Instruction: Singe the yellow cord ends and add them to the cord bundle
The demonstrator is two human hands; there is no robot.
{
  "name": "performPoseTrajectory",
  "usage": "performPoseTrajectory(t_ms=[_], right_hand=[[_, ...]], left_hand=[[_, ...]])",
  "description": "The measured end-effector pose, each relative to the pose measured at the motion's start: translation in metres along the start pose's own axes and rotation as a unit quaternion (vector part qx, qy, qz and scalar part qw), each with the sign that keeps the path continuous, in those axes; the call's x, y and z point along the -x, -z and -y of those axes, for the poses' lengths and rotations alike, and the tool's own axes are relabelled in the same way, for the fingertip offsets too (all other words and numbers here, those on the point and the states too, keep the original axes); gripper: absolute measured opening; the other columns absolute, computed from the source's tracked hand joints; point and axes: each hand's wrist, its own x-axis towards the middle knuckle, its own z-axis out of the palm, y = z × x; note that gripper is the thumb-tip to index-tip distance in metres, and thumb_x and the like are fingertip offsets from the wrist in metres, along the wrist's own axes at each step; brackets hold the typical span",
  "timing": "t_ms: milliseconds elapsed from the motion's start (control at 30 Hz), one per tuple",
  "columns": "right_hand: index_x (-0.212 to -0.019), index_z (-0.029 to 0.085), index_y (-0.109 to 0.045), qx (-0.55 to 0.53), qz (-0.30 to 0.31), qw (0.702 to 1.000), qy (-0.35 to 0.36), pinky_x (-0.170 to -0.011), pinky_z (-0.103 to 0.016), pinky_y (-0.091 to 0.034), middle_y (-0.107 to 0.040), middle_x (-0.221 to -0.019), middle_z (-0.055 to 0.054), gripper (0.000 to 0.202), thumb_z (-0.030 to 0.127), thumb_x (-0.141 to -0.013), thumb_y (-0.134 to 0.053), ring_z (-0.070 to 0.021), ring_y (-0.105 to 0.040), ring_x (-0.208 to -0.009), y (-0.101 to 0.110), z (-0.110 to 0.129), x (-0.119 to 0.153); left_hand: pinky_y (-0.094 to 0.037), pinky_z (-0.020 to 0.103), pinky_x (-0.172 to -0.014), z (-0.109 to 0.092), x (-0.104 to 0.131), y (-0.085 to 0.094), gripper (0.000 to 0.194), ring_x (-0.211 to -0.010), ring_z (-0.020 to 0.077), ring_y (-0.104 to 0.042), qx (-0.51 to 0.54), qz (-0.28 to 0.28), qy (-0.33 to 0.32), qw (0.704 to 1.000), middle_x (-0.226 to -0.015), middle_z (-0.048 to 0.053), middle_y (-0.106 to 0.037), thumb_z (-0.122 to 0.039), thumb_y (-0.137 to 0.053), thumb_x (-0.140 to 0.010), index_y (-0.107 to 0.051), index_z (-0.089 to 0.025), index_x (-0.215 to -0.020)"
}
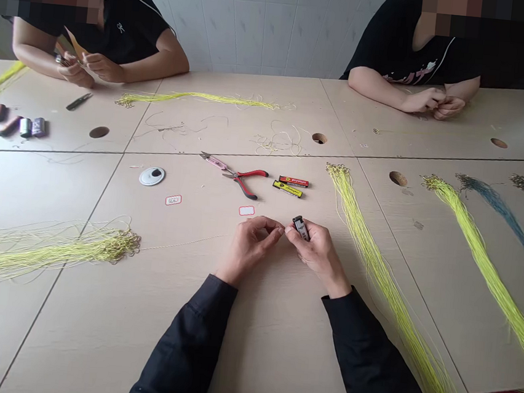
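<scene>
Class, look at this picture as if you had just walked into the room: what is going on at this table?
A person in dark sleeves works at a pale table. The right hand holds a small black lighter; the left hand pinches something too thin to make out, fingertips almost meeting. Bundles of yellow cord lie either side, with red-handled pliers and two more lighters beyond. Two other people handle small items across the table.

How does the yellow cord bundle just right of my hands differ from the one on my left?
The right bundle lies straight and tight, running diagonally toward the table edge. The left bundle lies nearly level, with loose strands fanning around it. The right one looks longer. Both are yellow-green cords lying on the table.
</scene>
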Motion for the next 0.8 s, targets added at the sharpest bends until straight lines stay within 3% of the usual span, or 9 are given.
performPoseTrajectory(t_ms=[267, 700, 800], right_hand=[[-0.078, 0.019, -0.056, 0.006, 0.007, 1.0, 0.002, -0.043, -0.023, -0.028, -0.036, -0.055, 0.007, 0.025, 0.041, -0.09, -0.058, -0.0083, -0.03, -0.045, 0.0001, -0.002, 0.0005], [-0.08, 0.019, -0.056, -0.011, 0.006, 1.0, 0.014, -0.046, -0.024, -0.029, -0.036, -0.059, 0.006, 0.036, 0.054, -0.091, -0.058, -0.0093, -0.032, -0.048, 0.0016, -0.0002, 0.0019], [-0.084, 0.019, -0.058, -0.021, -0.008, 0.999, 0.029, -0.048, -0.025, -0.031, -0.041, -0.062, 0.004, 0.045, 0.062, -0.095, -0.048, -0.0106, -0.036, -0.051, 0.0026, 0.0023, 0.003]], left_hand=[[-0.043, 0.023, -0.056, -0.0045, 0.0012, 0.0007, 0.016, -0.062, 0.0123, -0.059, 0.001, 0.002, 0.005, 1.0, -0.073, 0.003, -0.071, -0.03, -0.065, -0.084, -0.072, -0.016, -0.081], [-0.042, 0.024, -0.059, 0.0002, 0.0, 0.0001, 0.022, -0.063, 0.0119, -0.056, 0.01, 0.0, 0.012, 1.0, -0.076, 0.002, -0.067, -0.037, -0.063, -0.088, -0.067, -0.016, -0.083], [-0.042, 0.024, -0.061, 0.003, 0.0003, 0.0007, 0.025, -0.066, 0.0122, -0.055, 0.027, 0.0, 0.007, 1.0, -0.08, 0.003, -0.067, -0.04, -0.061, -0.09, -0.067, -0.016, -0.087]])
